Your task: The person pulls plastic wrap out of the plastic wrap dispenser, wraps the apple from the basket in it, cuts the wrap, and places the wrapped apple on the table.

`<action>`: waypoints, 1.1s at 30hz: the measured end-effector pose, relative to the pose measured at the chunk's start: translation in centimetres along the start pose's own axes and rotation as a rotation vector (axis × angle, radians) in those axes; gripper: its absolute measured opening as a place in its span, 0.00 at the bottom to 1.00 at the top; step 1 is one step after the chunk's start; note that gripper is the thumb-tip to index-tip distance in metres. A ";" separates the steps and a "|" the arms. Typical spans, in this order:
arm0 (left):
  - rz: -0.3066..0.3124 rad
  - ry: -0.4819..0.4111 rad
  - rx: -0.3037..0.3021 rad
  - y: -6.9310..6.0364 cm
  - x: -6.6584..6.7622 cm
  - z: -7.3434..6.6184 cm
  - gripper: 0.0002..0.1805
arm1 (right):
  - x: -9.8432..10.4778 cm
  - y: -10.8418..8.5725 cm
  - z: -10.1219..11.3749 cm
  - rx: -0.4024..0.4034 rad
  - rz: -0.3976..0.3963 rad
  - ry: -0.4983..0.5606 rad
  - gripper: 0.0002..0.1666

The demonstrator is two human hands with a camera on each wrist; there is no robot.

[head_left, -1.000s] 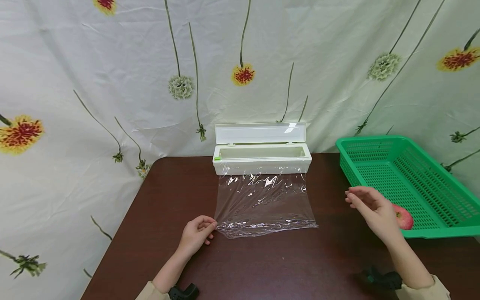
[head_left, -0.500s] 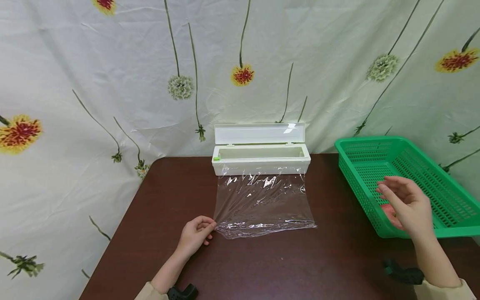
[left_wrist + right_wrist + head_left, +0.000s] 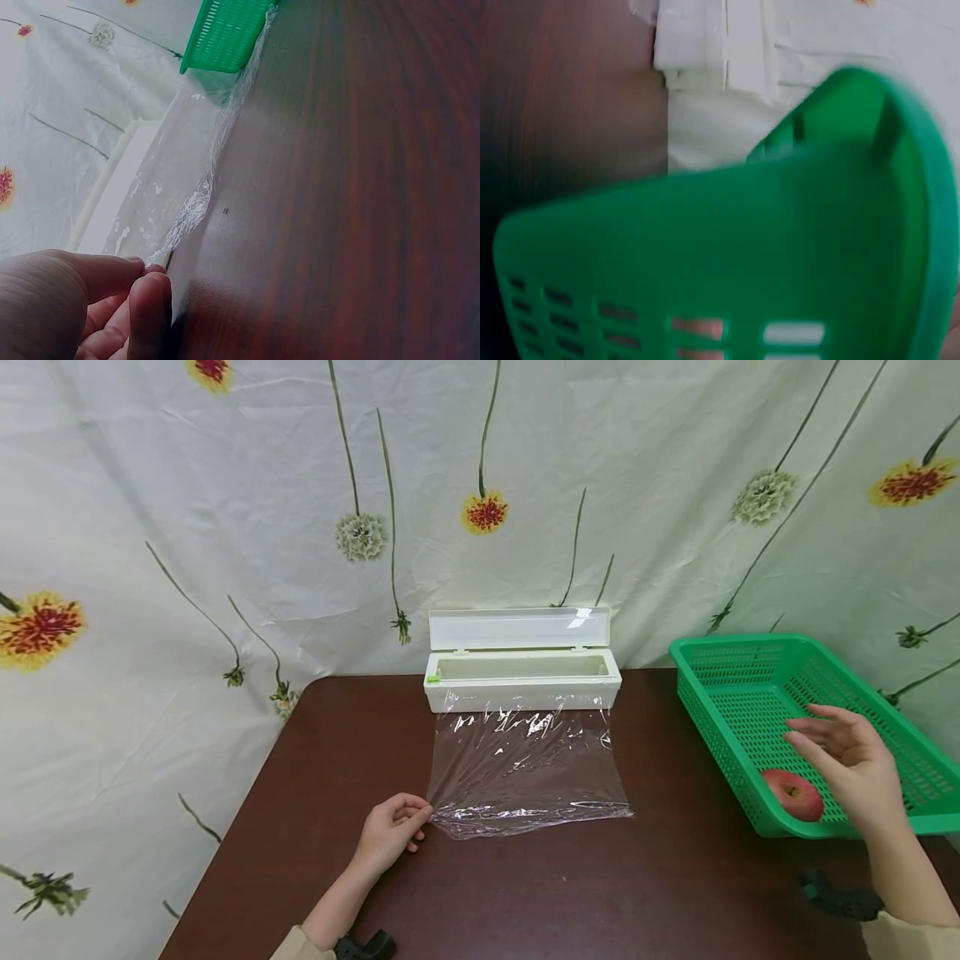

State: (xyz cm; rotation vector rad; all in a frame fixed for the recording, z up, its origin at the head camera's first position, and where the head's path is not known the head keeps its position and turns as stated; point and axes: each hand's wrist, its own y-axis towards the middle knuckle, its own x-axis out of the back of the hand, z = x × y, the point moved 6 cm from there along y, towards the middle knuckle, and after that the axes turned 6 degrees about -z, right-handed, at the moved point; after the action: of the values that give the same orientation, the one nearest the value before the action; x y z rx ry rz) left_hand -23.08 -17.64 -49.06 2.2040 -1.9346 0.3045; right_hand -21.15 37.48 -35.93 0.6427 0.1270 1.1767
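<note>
- Across the middle of the worktop, transparent film lies drawn out from the open white box; it appears not yet cut.
- The left hand pinches the film's near left corner between thumb and fingers.
- Over the green basket, the right hand hangs with thumb and fingers parted, holding nothing.
- The red apple lies bare in the basket's near left corner, seemingly not yet taken out or covered.

Red apple, green basket, white box, brown table, flowered white cloth.
</note>
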 end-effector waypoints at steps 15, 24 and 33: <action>0.001 -0.007 0.003 0.0 0.1 0.2 0.07 | 1.0 0.8 -2.5 0.036 0.200 -0.161 0.40; 0.005 -0.011 0.011 0.0 0.0 0.2 0.07 | 1.4 0.8 -4.6 -0.042 0.445 -0.128 0.29; -0.010 -0.004 0.016 -0.1 -0.1 0.2 0.08 | 1.5 1.1 -5.5 -0.094 0.580 -0.163 0.27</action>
State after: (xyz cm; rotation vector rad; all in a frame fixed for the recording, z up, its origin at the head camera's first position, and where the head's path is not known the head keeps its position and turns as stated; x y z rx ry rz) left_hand -23.03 -17.64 -49.27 2.2256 -1.9295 0.3153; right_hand -23.73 41.26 -39.49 0.7121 -0.2692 1.6672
